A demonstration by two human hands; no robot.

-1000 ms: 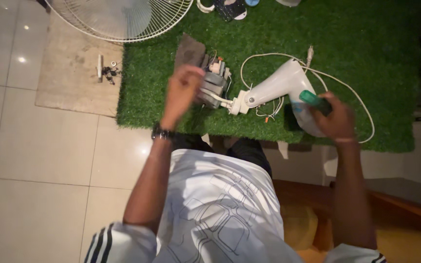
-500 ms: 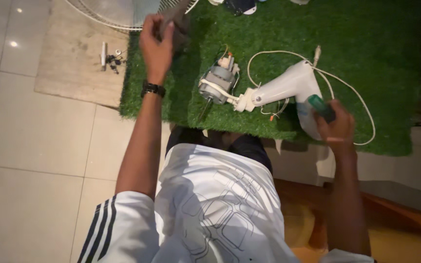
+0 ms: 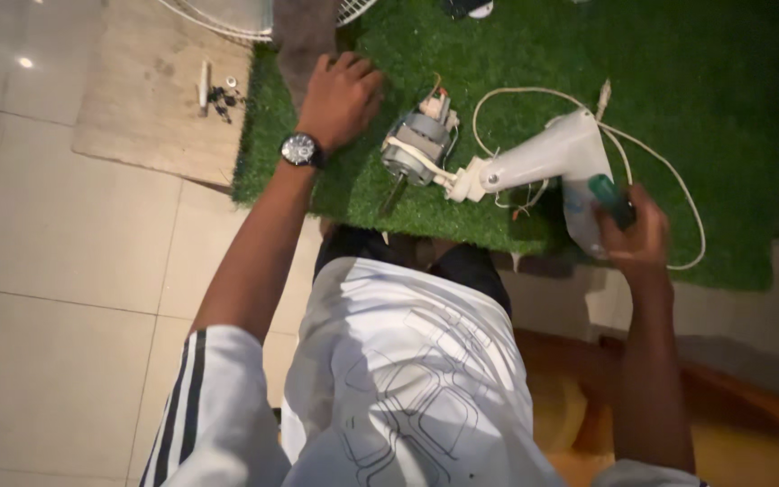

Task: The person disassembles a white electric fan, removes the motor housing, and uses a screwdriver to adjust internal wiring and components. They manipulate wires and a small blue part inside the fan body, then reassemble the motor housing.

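Two surfaces meet: green turf mat point(image 3: 696, 81) on pale floor tiles point(image 3: 65, 271); right hand point(image 3: 633, 236) clamped on green-handled tool point(image 3: 610, 200).

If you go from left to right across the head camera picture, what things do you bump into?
Small dark screws and a white rod on the beige mat, left hand with black wristwatch, grey fan motor, white plastic fan neck, right hand gripping a green-handled tool.

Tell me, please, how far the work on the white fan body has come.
Done: the grey fan motor lies bare on the green turf mat, and small screws lie aside. In hand: the right hand grips a green-handled screwdriver at the white plastic fan housing; the left hand rests on the mat. Left: motor and housing remain joined.
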